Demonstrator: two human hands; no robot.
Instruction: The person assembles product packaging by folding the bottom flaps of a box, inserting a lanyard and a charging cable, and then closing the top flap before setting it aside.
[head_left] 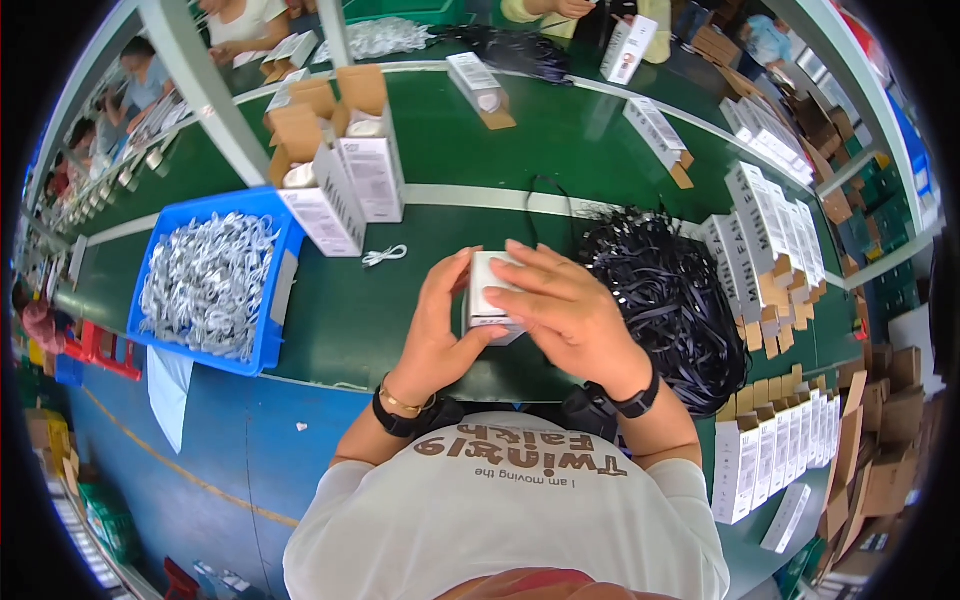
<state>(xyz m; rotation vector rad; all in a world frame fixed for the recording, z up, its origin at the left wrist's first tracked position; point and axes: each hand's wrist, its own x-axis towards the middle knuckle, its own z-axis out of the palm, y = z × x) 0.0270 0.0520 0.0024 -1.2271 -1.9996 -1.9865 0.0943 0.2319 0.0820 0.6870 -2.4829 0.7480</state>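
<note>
Box of white card [484, 303] sits at the dial's centre, held from both sides: the left hand [438, 318] curls round its 9 o'clock side, the right hand [575, 315] lies over its top and 3 o'clock side. Whether its base touches the green table [345, 320], I cannot tell. Around it: a coiled white cable [385, 256] at 10 o'clock, 2 open cartons [372, 180] between 10 and 11, a blue bin [288, 230] of bundled leads [210, 285] at 9, heaped black straps [670, 320] at 3, and upright boxes in a row [741, 470] at 4.

Box [481, 287] partly behind right hand [572, 310]
</note>
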